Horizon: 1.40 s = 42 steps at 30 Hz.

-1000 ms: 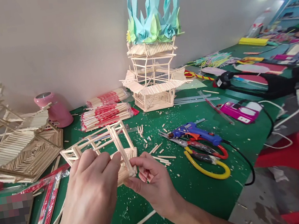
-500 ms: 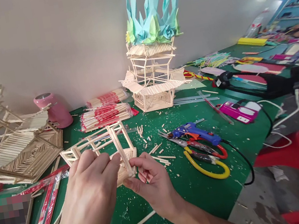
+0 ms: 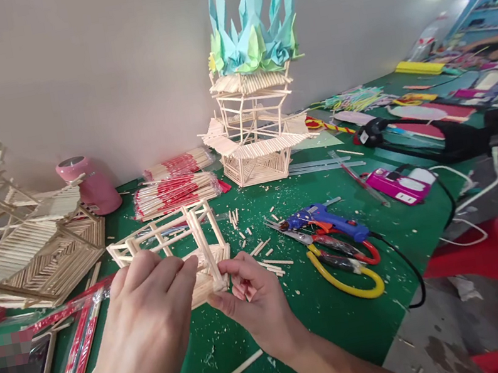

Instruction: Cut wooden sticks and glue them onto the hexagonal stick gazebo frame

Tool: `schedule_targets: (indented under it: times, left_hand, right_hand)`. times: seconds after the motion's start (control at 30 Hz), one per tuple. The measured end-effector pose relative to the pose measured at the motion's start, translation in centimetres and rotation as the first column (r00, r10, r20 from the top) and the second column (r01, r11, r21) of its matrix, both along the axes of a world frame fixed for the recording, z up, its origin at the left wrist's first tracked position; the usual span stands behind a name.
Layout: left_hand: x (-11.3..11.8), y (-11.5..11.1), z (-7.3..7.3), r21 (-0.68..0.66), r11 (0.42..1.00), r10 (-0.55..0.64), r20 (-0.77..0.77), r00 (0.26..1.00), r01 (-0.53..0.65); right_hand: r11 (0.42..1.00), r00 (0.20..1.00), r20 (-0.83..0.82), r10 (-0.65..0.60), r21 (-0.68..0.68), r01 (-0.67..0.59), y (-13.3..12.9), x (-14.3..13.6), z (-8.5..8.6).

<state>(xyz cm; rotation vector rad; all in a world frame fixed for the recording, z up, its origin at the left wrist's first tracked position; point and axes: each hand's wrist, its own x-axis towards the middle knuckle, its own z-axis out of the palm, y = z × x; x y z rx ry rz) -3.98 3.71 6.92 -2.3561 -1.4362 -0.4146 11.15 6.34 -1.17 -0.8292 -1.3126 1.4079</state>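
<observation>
A small open frame of pale wooden sticks [image 3: 205,245] stands tilted just above or on the green table. My right hand [image 3: 259,302] pinches its near right corner, thumb below and index finger against the upright. Beside that corner, my left hand [image 3: 155,310] is closed, fingers curled and turned away from me. Its back covers part of the frame, and whatever its fingertips hold is hidden. One loose stick [image 3: 242,367] lies below my right hand. Short stick offcuts [image 3: 270,256] are scattered beyond the frame.
Right of the frame lie a blue glue gun [image 3: 326,221] and yellow-handled pliers [image 3: 346,281]. Behind stands a stick pagoda [image 3: 258,169] topped with folded paper. Another stick model [image 3: 59,250] and a pink container [image 3: 91,187] are left; bagged sticks [image 3: 176,192] lie near the wall.
The stick frame and my right hand have shifted slightly to the right. My left hand has moved a little to the left, still curled beside the frame.
</observation>
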Motion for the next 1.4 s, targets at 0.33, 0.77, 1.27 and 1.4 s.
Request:
schedule_targets:
  times: [0.33,0.77,1.27,1.4]
  left_hand:
    - [1.4,0.1,-0.2,-0.021,0.993,0.115,-0.073,0.991,-0.117]
    - [1.2,0.0,-0.4,-0.04,0.995,0.093,-0.031,0.995,-0.094]
    - [0.9,0.0,-0.5,-0.049,0.998,0.052,0.041,0.998,-0.05]
    - [0.9,0.1,-0.6,-0.032,0.998,0.05,0.03,0.998,-0.049]
  right_hand:
    - [1.0,1.0,0.017,0.011,0.004,-0.011,-0.2,-0.1,0.0]
    - [1.0,0.999,0.042,0.012,0.019,-0.013,-0.2,0.0,0.3]
    - [0.999,0.996,0.079,0.038,-0.017,-0.037,-0.2,0.2,0.8]
    - [0.999,0.998,0.053,0.034,-0.024,-0.033,-0.3,0.0,0.9]
